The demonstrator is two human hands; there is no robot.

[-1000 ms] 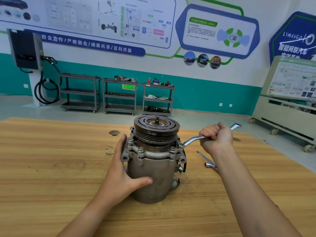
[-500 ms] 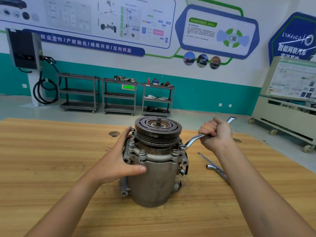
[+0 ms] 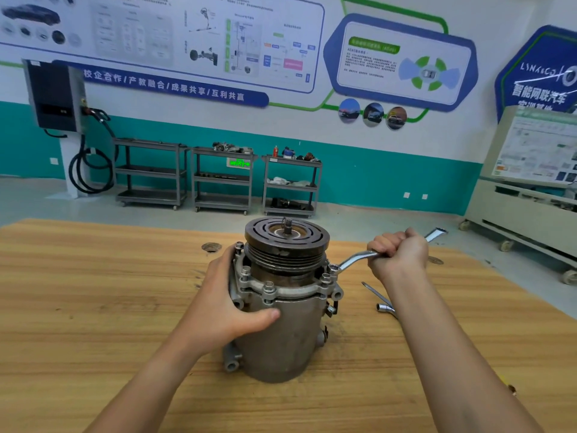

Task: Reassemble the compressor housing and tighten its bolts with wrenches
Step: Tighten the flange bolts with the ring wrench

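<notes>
Compressor housing (image 3: 281, 332) upright mid-surface (image 3: 93, 307) — left hand (image 3: 231, 304) shifted up from lower down, fingers now wrapped round it near the top, right hand (image 3: 399, 254) fisted tight on the wrench (image 3: 352, 259) seated on a right-side bolt (image 3: 333, 269) — looks mid-tightening, probably more bolts to go.

The only view sits on the person's head, facing forward and somewhat down. The compressor housing (image 3: 281, 332) stands close under the lens at mid-frame on the table (image 3: 93, 307). From the bottom edge reach the left hand (image 3: 224, 307), holding its left flank, and the right hand (image 3: 399, 254), gripping a wrench (image 3: 356, 257) just right of its top. Behind the housing the wide lens takes in shelf carts (image 3: 221, 179) and the postered wall (image 3: 374, 145).
</notes>
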